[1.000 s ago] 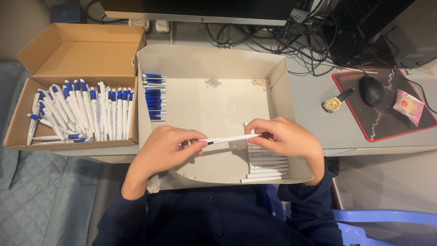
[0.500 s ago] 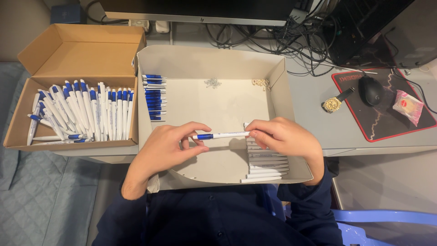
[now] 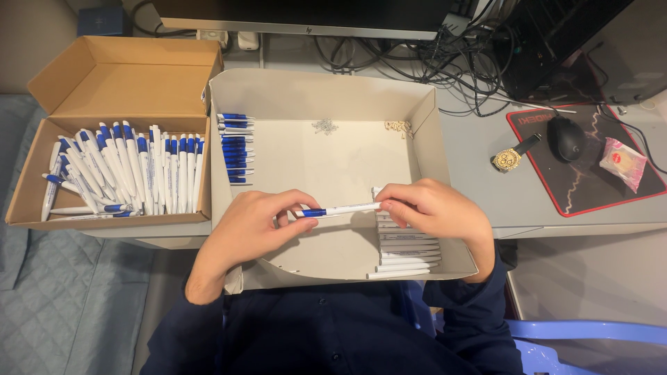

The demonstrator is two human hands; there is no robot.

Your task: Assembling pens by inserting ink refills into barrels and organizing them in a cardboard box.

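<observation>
Both hands hold one white pen with a blue end [image 3: 342,209] level above a shallow grey cardboard tray [image 3: 326,104]. My left hand [image 3: 253,226] pinches the blue end; my right hand [image 3: 431,208] grips the white end. Under my right hand lies a stack of white pen barrels [image 3: 408,253] in the tray's near right corner. A row of blue pen parts [image 3: 235,148] lines the tray's left wall. Small loose bits [image 3: 324,126] lie near its back wall.
A brown cardboard box [image 3: 111,76] to the left holds several assembled white and blue pens [image 3: 125,170]. To the right are a gold wristwatch [image 3: 509,159], a black mouse [image 3: 567,137] on a red-edged mat and a pink wrapped snack [image 3: 624,161]. Cables and a monitor base sit behind.
The blue part, absent a second ago, now sits on the left end of the white barrel. Both hands stay over the tray, barely shifted.
</observation>
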